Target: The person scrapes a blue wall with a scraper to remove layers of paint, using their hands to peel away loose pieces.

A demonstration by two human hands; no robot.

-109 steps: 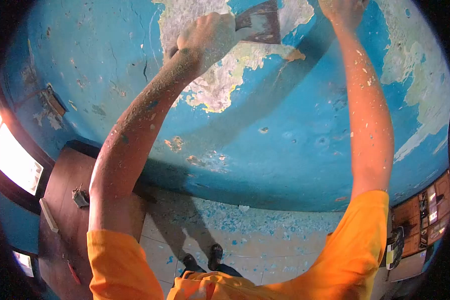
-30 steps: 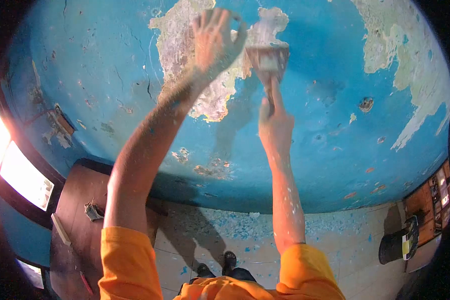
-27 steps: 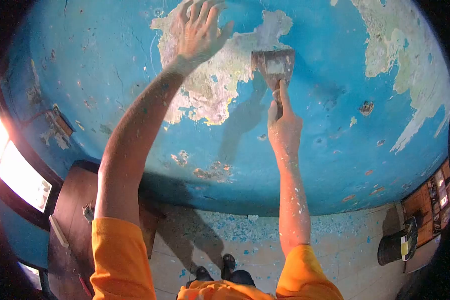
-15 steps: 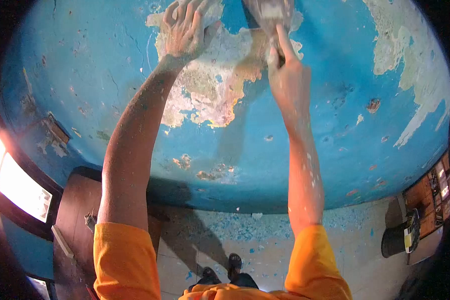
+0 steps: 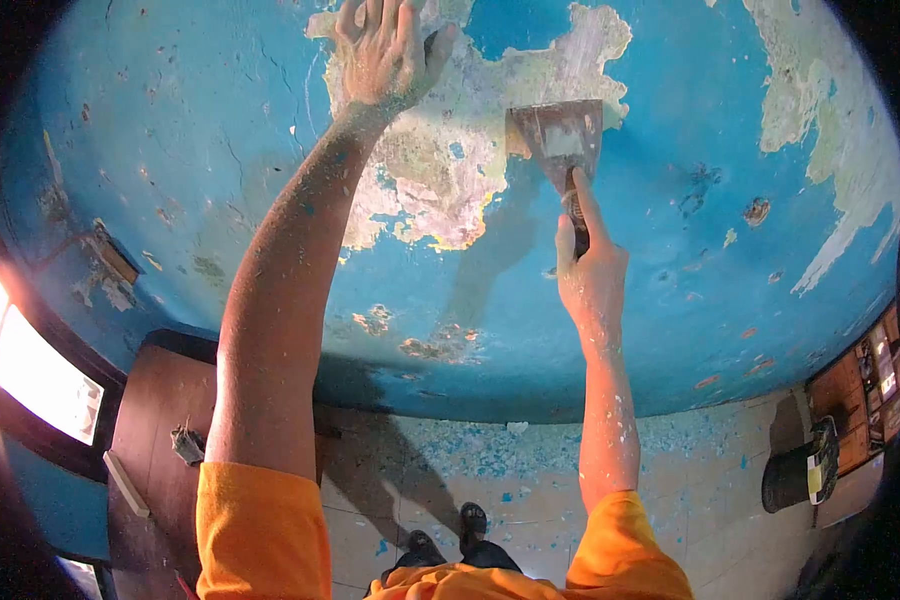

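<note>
My right hand (image 5: 592, 262) is wrapped round the dark handle of a paint scraper (image 5: 562, 140), index finger stretched along it toward the blade. The wide metal blade points up the blue wall (image 5: 420, 300), its edge over the lower right of a large bare patch (image 5: 435, 185) where the paint is gone. Up at the patch's top left, my left hand (image 5: 385, 55) lies on the wall with fingers spread, holding nothing. Specks of paint cling to both forearms.
Blue paint flakes (image 5: 510, 455) litter the tiled floor below the wall. A brown wooden surface (image 5: 155, 430) stands at left, with a pale stick (image 5: 126, 484) on it. A black chair-like object (image 5: 800, 475) is at right. Another bare patch (image 5: 820, 130) marks the wall's right side.
My right hand and the scraper have moved down the wall, showing more of the bare patch above the blade. My left hand stays on the wall at about the same place.
</note>
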